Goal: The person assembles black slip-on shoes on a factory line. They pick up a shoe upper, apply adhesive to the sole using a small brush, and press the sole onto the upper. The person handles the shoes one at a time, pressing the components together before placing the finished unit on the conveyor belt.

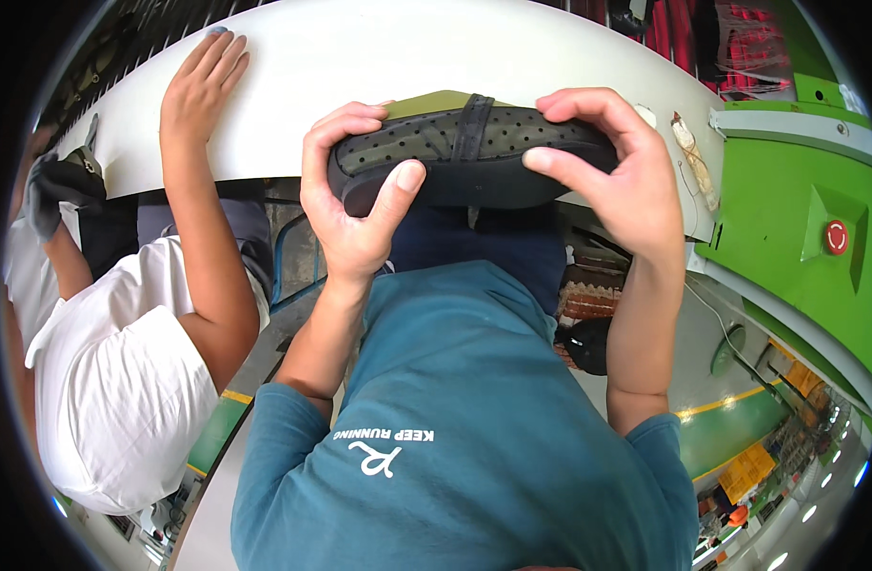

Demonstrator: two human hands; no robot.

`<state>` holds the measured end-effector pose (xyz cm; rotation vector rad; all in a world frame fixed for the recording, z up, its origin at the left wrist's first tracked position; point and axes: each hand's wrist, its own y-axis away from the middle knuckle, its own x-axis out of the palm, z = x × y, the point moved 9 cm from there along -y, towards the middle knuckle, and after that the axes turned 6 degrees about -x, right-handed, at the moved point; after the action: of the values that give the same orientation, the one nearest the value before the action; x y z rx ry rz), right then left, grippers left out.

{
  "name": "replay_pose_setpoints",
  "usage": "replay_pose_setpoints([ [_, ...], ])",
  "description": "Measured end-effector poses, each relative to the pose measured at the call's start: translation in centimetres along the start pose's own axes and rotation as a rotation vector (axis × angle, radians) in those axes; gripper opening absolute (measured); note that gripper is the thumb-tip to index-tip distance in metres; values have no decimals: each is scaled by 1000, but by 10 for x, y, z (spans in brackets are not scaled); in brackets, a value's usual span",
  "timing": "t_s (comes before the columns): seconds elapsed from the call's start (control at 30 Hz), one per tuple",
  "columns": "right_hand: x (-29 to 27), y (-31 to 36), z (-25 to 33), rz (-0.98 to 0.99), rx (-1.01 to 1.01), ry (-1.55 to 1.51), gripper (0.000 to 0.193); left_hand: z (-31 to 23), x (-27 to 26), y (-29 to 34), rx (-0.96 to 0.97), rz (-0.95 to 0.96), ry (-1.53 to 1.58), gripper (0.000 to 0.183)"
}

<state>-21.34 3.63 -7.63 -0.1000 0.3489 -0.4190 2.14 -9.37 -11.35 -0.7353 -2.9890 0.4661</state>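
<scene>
Both of my hands hold up a black shoe (pixel 493 181) above the near edge of the white table. Its upper is sheer dark mesh with black dots, crossed by a dark strap. The thick black sole faces me, and an olive-yellow piece (pixel 436 103) shows along the top edge. My left hand (pixel 358 195) grips the left end, thumb on the sole and fingers over the top. At the other end my right hand (pixel 631 171) is closed around the shoe, its thumb pressed on the side near the sole.
The white table (pixel 360 52) curves ahead of me. At its right end lies a wrapped tool (pixel 693 160) with a thin cord, beside a green machine (pixel 788 205) with a red button (pixel 836 237). A co-worker (pixel 131 362) sits close on my left, one arm over the table.
</scene>
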Motion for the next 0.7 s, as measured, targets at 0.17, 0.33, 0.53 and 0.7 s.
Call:
replay_pose_setpoints([
  [0.17, -28, 14, -38, -15, 103, -234, 36, 2, 3, 2, -18, -7, 33, 50],
  [0.33, -25, 15, -38, -35, 71, -244, 36, 4, 1, 1, -18, -2, 31, 50],
  [0.53, -17, 8, -27, -31, 83, -96, 36, 6, 1, 1, -22, -2, 44, 53],
  [0.7, -15, 4, -31, -8, 90, -64, 34, 9, 1, 1, -16, 8, 38, 55],
])
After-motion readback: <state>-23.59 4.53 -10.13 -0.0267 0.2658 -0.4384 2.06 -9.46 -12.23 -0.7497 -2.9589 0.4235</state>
